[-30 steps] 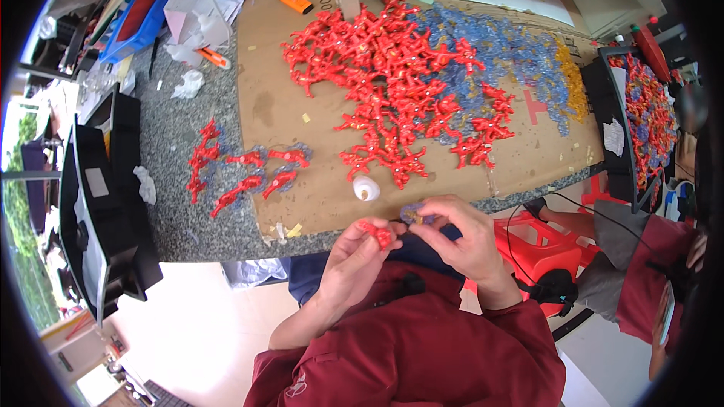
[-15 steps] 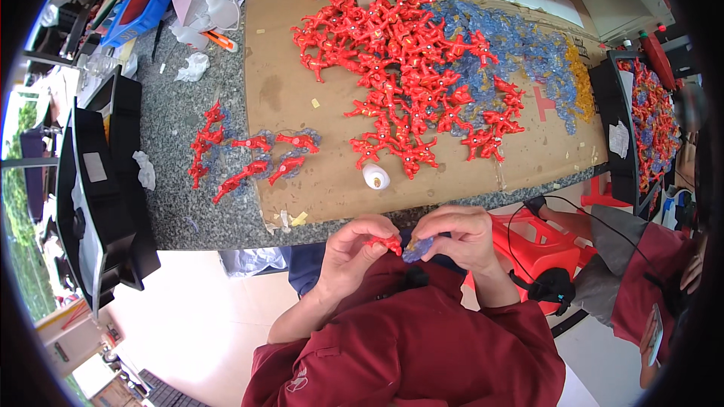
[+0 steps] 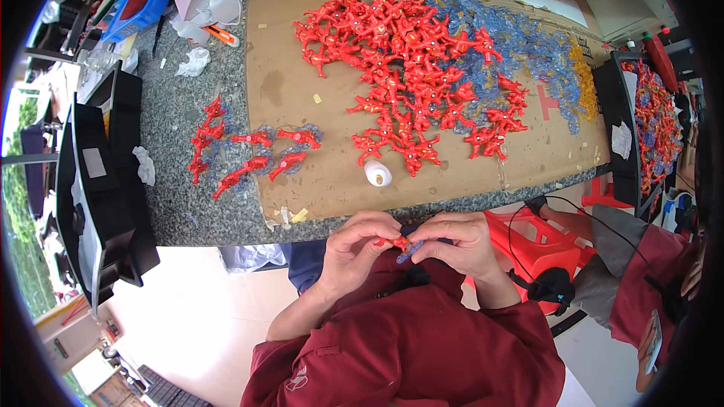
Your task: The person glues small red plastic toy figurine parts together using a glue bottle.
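Just off the table's near edge, my left hand (image 3: pixel 356 250) pinches a small red plastic figure (image 3: pixel 392 243). Facing it, my right hand (image 3: pixel 458 241) grips a clear blue plastic piece (image 3: pixel 409 253) between thumb and fingers. The two parts meet between my fingertips; whether they are joined I cannot tell. Beyond my hands lies a large heap of red figures (image 3: pixel 407 68), with a pile of clear blue pieces (image 3: pixel 498 38) to its right and yellow pieces (image 3: pixel 584 83) at its far side. Several red figures with blue parts (image 3: pixel 253 162) lie in a group at left.
A white bottle (image 3: pixel 378 174) stands near the cardboard sheet's (image 3: pixel 324 188) front. Black bins (image 3: pixel 105 188) flank the table on the left; a black tray (image 3: pixel 626 128) of mixed parts is at right. An orange cutter (image 3: pixel 221 35) lies far left. Beside a red stool (image 3: pixel 532 245), another person sits at right.
The red figure and the blue piece, apart or barely touching before, now meet between my fingertips. My right hand has shifted slightly left, and the blue piece has turned.
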Action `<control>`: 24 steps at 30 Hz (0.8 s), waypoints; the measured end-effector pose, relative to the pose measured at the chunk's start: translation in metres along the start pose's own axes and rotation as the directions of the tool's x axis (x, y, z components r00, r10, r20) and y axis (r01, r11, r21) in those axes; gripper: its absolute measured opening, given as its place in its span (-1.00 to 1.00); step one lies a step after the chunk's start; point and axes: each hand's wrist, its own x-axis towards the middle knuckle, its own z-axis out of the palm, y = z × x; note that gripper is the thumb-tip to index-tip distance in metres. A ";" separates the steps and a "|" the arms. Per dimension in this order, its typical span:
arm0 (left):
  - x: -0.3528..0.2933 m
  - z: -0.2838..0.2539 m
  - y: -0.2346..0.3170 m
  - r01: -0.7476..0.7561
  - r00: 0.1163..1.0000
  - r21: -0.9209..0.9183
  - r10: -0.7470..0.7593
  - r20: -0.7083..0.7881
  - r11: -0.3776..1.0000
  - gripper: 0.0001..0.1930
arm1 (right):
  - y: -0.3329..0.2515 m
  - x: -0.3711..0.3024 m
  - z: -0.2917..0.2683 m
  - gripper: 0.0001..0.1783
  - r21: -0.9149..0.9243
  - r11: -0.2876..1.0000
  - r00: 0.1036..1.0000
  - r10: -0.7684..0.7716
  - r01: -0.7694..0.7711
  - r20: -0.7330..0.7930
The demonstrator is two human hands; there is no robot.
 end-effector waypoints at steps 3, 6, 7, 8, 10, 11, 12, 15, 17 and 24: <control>0.000 -0.001 0.002 0.021 1.000 0.054 -0.020 -0.004 0.998 -0.88 | -0.004 -0.001 0.003 -0.74 -0.049 0.999 1.000 -0.003 0.002 -0.019; 0.001 -0.003 -0.001 0.006 0.999 0.033 -0.008 0.041 0.999 -0.87 | -0.007 -0.003 0.006 -0.74 -0.092 0.996 0.999 -0.027 0.024 -0.035; 0.002 -0.004 -0.002 0.007 0.999 0.036 -0.009 0.043 0.999 -0.87 | -0.007 -0.004 0.006 -0.73 -0.112 0.993 0.999 -0.041 0.037 -0.036; 0.002 -0.004 -0.002 0.004 0.998 0.036 -0.006 0.059 0.999 -0.86 | -0.007 -0.004 0.006 -0.73 -0.110 0.993 0.998 -0.042 0.038 -0.038; 0.002 -0.005 -0.001 0.003 0.997 0.033 -0.006 0.075 0.999 -0.86 | -0.006 -0.005 0.008 -0.73 -0.132 0.991 0.998 -0.033 0.026 -0.051; 0.001 -0.004 0.002 0.084 0.995 -0.029 -0.082 0.050 0.996 -0.85 | -0.008 -0.005 0.008 -0.73 -0.131 0.991 0.998 -0.032 0.025 -0.053; 0.001 -0.003 0.003 0.161 0.987 -0.094 -0.159 0.030 0.982 -0.85 | -0.010 -0.006 0.008 -0.73 -0.153 0.988 0.997 -0.045 0.036 -0.057; 0.000 -0.001 0.003 0.174 0.984 -0.071 -0.176 -0.020 0.982 -0.85 | -0.012 -0.004 0.011 -0.73 -0.180 0.983 0.995 -0.064 0.048 -0.081; 0.002 -0.003 0.003 0.007 1.000 0.156 -0.006 -0.012 0.988 -0.84 | -0.012 -0.002 0.010 -0.73 -0.186 0.981 0.992 -0.071 0.051 -0.102; 0.004 -0.002 0.009 0.002 1.000 0.093 0.000 -0.024 0.996 -0.84 | -0.010 -0.002 0.009 -0.72 -0.151 0.988 0.997 -0.040 0.029 -0.067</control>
